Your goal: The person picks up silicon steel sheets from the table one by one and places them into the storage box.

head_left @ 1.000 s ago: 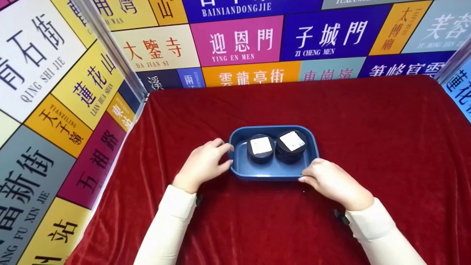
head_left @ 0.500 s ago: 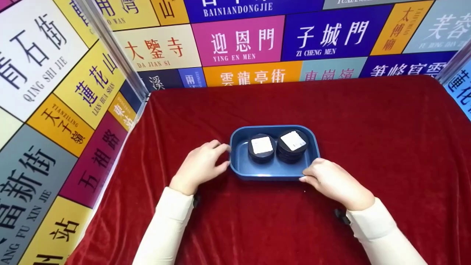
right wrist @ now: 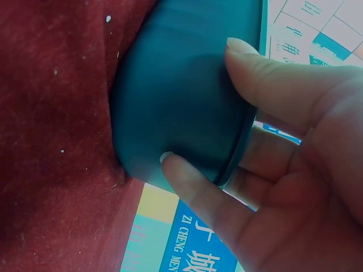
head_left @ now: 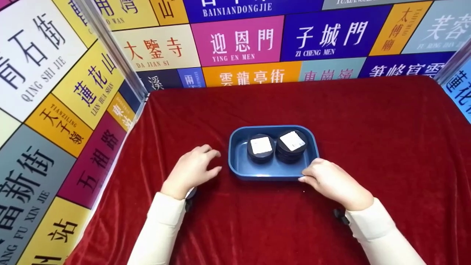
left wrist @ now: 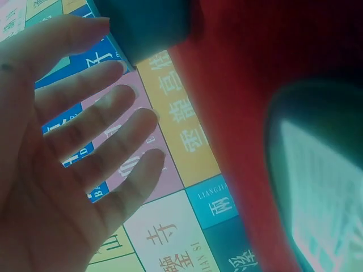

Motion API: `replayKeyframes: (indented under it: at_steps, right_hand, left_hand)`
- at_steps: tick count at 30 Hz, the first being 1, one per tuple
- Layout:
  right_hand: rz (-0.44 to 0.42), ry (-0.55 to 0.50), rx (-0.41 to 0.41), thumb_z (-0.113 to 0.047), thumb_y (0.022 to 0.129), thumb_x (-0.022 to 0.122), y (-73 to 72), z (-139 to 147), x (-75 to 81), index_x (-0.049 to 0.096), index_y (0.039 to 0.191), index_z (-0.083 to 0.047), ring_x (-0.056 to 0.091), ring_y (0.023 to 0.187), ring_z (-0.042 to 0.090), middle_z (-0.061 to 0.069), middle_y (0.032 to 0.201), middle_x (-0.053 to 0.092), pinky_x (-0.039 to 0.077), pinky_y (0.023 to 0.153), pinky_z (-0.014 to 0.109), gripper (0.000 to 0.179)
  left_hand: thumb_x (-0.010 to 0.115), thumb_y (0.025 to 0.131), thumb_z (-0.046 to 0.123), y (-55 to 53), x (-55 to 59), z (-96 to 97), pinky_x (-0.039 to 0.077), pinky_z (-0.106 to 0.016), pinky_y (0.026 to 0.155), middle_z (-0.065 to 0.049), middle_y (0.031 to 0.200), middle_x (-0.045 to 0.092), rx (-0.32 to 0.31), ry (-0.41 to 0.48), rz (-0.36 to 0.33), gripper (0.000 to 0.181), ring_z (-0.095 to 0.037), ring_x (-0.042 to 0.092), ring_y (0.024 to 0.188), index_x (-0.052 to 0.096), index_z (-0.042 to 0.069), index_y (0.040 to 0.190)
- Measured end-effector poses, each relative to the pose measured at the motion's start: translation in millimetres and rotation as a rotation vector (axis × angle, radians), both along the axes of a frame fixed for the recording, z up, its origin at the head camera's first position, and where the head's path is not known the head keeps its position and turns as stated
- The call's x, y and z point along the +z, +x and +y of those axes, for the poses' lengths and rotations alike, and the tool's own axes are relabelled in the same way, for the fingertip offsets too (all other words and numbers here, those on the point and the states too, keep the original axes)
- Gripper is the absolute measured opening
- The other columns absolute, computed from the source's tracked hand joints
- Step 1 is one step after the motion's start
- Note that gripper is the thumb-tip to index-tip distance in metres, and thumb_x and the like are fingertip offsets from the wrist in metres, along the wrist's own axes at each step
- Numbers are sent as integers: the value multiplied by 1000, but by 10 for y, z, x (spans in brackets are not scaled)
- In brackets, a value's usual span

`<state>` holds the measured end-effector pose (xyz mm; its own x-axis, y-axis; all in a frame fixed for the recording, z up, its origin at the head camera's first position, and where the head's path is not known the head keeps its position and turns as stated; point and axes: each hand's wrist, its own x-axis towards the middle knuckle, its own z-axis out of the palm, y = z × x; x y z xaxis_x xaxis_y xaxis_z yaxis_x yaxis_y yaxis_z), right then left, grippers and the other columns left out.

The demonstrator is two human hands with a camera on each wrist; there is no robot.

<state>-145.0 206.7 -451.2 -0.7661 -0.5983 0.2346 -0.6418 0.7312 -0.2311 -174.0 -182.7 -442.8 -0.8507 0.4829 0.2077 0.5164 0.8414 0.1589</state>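
An open-topped blue storage box (head_left: 274, 173) with rounded corners stands on the red cloth. Inside it, two stacks of round black discs sit side by side, the left stack (head_left: 260, 148) and the right stack (head_left: 291, 145), each topped by a white label. My right hand (head_left: 333, 182) grips the box at its near right corner, thumb and a finger against the outer wall in the right wrist view. To the left of the box, my left hand (head_left: 193, 167) is apart from it, fingers extended and holding nothing. A dark round thing with a white label (left wrist: 323, 192) lies beside my left wrist, mostly hidden from the head view.
Red velvet cloth (head_left: 257, 221) covers the table, with wrinkles along its left side. Behind it rises a wall of coloured street-name panels (head_left: 239, 38), and another panelled wall (head_left: 55, 110) borders the left. Small white specks dot the cloth near the box.
My left hand has let go of the box's left end and drawn back left and slightly down. A labelled round thing now peeks out by the left wrist. My right hand and the box stay put.
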Motion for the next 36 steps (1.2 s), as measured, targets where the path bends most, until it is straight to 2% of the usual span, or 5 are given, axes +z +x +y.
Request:
replayKeyframes:
  at_steps: [5, 19, 36]
  right_hand:
    - [-9, -2, 1, -17, 90, 75, -4, 12, 0, 60, 65, -18, 55, 74, 16, -3, 71, 58, 48, 69, 34, 29]
    - [4, -6, 1, -16, 89, 76, 8, 7, 8, 59, 64, -17, 54, 73, 16, -3, 70, 56, 48, 68, 33, 30]
    - [-14, -9, -7, -17, 90, 75, 3, 9, 5, 62, 67, -18, 55, 74, 15, -4, 71, 57, 48, 69, 34, 27]
  left_hand:
    - [74, 86, 33, 40, -34, -84, 57, -43, 84, -4, 104, 66, 5, 4, -13, 30, -26, 66, 93, 73, 16, 112]
    - [74, 87, 32, 109, -92, -169, 57, -43, 83, -3, 101, 65, 8, -4, -53, 30, -27, 65, 93, 74, 15, 112]
    - [76, 86, 36, 230, -158, -330, 56, -46, 85, -4, 104, 66, 66, -27, -141, 32, -27, 65, 95, 74, 17, 112]
